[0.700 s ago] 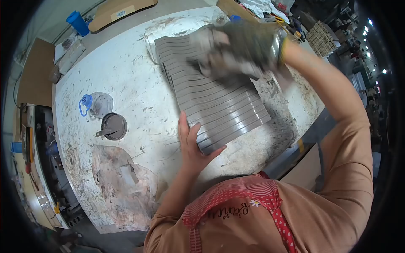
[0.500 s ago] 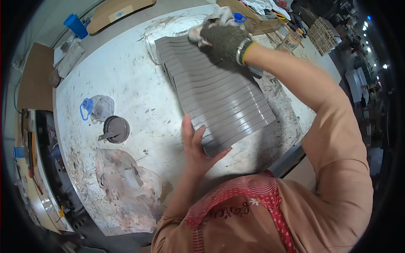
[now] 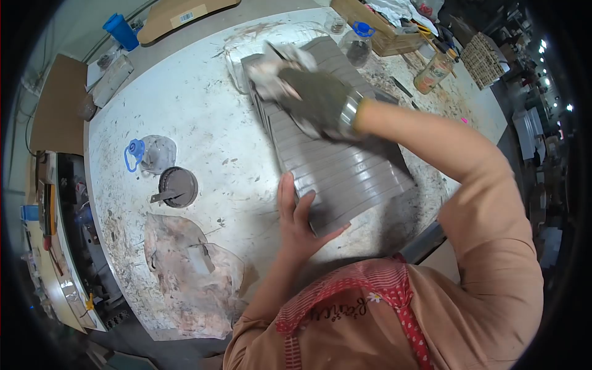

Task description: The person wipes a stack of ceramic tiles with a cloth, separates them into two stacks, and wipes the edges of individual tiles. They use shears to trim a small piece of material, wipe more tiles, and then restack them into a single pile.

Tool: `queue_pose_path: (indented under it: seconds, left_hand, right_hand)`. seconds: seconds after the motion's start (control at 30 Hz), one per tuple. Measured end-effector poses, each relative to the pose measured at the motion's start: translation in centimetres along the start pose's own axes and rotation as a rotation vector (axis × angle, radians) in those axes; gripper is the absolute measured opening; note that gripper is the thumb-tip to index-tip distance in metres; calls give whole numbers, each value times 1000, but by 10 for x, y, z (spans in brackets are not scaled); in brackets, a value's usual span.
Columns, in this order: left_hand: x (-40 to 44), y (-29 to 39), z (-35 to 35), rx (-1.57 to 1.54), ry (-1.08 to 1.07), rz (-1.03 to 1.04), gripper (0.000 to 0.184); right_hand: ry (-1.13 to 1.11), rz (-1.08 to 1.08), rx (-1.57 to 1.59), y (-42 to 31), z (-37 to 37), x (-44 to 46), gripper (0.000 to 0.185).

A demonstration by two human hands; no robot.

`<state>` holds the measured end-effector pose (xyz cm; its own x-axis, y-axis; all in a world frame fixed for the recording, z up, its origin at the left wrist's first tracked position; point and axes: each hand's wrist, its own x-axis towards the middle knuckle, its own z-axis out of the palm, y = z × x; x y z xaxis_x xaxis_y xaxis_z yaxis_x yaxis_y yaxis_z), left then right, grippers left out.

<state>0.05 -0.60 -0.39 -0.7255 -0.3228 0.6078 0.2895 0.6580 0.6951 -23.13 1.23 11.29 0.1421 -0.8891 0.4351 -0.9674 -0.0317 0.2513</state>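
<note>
A grey panel (image 3: 345, 176) with wavy ridges lies slanted on the white worktable, shiny toward its near end. My right hand (image 3: 317, 98), in a dark glove, is pressed over a stained white rag (image 3: 268, 77) on the panel's far left part. Motion blurs both, and some fingers are hidden. At the panel's near left corner, my bare left hand (image 3: 296, 222) rests with fingers spread, the fingers along its left side and the thumb along its near edge.
Left on the worktable (image 3: 203, 123) are a clear bottle with a blue cap (image 3: 157, 154), a tub of grey paste (image 3: 179, 187) with a flat blade, and a stained cloth (image 3: 191, 277). A wooden box (image 3: 394, 43), another bottle (image 3: 357, 46) and a labelled bottle (image 3: 435, 73) stand at far right.
My right hand and the rag have swept left across the panel's far end, uncovering its far right corner. My left hand keeps its place at the near corner. The whole view has shifted slightly.
</note>
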Motion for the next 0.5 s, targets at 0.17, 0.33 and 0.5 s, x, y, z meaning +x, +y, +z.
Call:
queue_pose_path:
  seconds: [0.17,0.33,0.5]
  left_hand:
    - [-7,-4,5,-37,8,-3,98]
    - [-6,0,6,-30,48,-39,95]
    - [-3,-1,2,-16,24,-38,97]
  right_hand:
    - [-553,-73,509,-21,-65,-53,29]
    - [-657,361,816,75,-22,12,25]
    - [-426,299,54,45,26,23,39]
